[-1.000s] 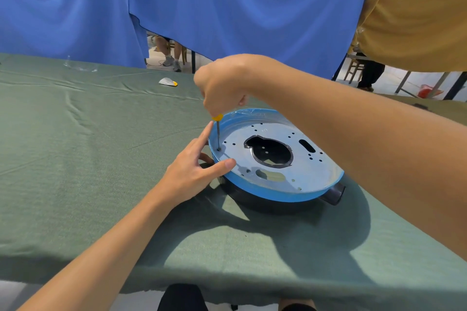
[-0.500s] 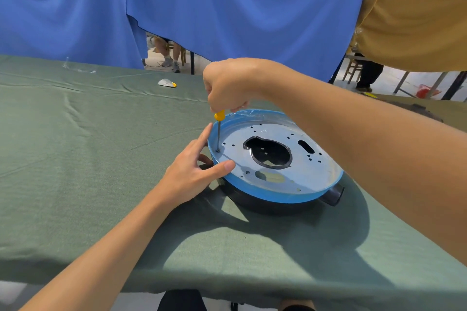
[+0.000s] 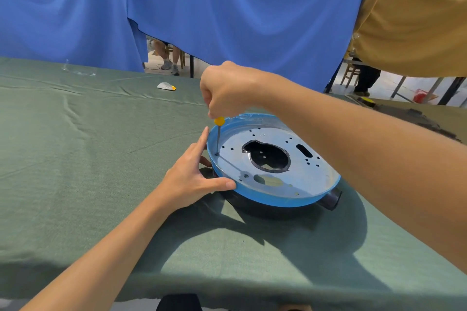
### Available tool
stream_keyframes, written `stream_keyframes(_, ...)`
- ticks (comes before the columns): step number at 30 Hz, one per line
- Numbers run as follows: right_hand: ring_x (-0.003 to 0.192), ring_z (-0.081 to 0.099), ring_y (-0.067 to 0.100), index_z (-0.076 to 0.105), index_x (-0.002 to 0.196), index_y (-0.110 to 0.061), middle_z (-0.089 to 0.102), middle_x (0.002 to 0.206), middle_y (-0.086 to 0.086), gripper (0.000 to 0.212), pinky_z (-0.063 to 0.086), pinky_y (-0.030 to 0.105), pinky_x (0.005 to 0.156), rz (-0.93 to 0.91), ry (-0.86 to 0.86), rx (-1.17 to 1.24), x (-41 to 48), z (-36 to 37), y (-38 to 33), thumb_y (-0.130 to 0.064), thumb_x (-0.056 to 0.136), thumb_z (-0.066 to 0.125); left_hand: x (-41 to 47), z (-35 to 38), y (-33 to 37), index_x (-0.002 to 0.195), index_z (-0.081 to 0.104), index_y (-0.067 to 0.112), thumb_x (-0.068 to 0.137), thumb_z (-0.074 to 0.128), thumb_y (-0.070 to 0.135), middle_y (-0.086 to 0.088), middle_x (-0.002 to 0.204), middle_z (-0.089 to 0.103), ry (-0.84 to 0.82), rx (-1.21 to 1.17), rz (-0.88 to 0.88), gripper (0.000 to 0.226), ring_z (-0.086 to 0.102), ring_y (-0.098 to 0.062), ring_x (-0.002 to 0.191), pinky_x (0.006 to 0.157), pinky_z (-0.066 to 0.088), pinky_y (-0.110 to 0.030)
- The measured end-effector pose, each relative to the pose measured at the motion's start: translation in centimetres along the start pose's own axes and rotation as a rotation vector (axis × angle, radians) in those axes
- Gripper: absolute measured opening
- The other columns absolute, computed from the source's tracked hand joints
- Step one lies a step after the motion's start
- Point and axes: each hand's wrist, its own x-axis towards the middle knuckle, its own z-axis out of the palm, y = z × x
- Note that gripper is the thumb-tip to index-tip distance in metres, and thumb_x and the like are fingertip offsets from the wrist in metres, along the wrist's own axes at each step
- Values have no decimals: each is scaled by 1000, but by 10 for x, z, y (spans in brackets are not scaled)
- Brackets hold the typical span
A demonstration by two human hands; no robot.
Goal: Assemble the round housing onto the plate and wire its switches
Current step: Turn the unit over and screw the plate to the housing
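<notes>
Two hands on the job: right hand [image 3: 227,88] clenched round the screwdriver [image 3: 217,139] handle, shaft upright, tip in a hole near the left edge of the plate [image 3: 303,171]. Left hand [image 3: 194,179] straight-fingered, not gripping, thumb and index finger braced against the plate's blue rim. Plate sits on top of the black round housing [image 3: 252,206], mid-counter [image 3: 75,159] on green cloth. Step looks like driving a fixing screw; the screw itself is too small to see. To do it well: keep the shaft vertical, press down while turning, let the left hand stop the plate rotating, quit when snug. No wires visible, so wiring probably not begun.
</notes>
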Motion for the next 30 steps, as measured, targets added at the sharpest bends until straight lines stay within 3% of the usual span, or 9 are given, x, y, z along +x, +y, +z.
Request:
stream_keyframes(5,57,33,15,34,67,-18,36,71,0,36,24,28,48,106,139,25,-3,15,6,-31,95,53,0,0,0,149,22,51,38,62,95,19,133,48,4,-6,48,126,52,-1,112,102,45,-46)
stream_keyframes(7,59,41,13,46,82,-16,44,74,0,30,27,27,46,98,29,15,-4,7,5,-43,94,52,0,0,0,140,24,61,37,61,96,24,126,47,12,-14,59,114,52,7,106,101,46,-44)
stream_keyframes(10,54,53,14,53,106,-11,59,78,4,21,35,18,38,50,-101,82,-5,-5,4,-25,90,54,0,0,0,137,26,61,37,60,97,28,124,45,14,-15,51,111,51,13,102,99,48,-43)
stream_keyframes(13,52,58,16,59,86,-11,62,73,9,5,39,15,34,5,2,89,-4,1,5,-7,85,56,1,0,-1,141,28,56,37,60,97,26,125,46,8,-8,50,116,51,12,104,99,48,-42)
stream_keyframes(18,57,34,16,30,66,-16,35,72,3,37,26,29,48,80,122,-5,-3,15,11,-23,97,50,1,0,-1,143,31,52,38,60,97,25,124,47,12,-10,50,118,51,11,105,99,48,-42)
stream_keyframes(21,66,43,16,42,88,-12,45,81,2,27,28,29,49,35,-14,-13,-5,7,10,-36,96,50,1,0,-1,146,31,50,38,61,97,24,125,48,11,-5,47,121,52,8,106,100,47,-43)
stream_keyframes(24,73,61,19,56,109,-13,61,97,6,20,37,21,42,-48,-78,92,-7,-4,7,-15,89,55,2,0,-3,146,31,50,38,60,98,25,125,47,14,0,42,121,51,8,107,101,46,-43)
stream_keyframes(27,76,62,22,57,81,-21,58,91,7,13,39,22,43,-91,58,104,-3,2,6,-11,87,61,2,0,-2,146,31,49,38,60,98,25,124,47,11,3,33,123,51,7,107,101,46,-43)
stream_keyframes(30,65,46,19,36,65,-22,40,73,1,37,30,27,48,-44,185,54,3,13,7,-22,93,59,2,-1,-2,150,33,42,38,59,98,20,126,49,13,5,30,128,52,3,108,100,47,-44)
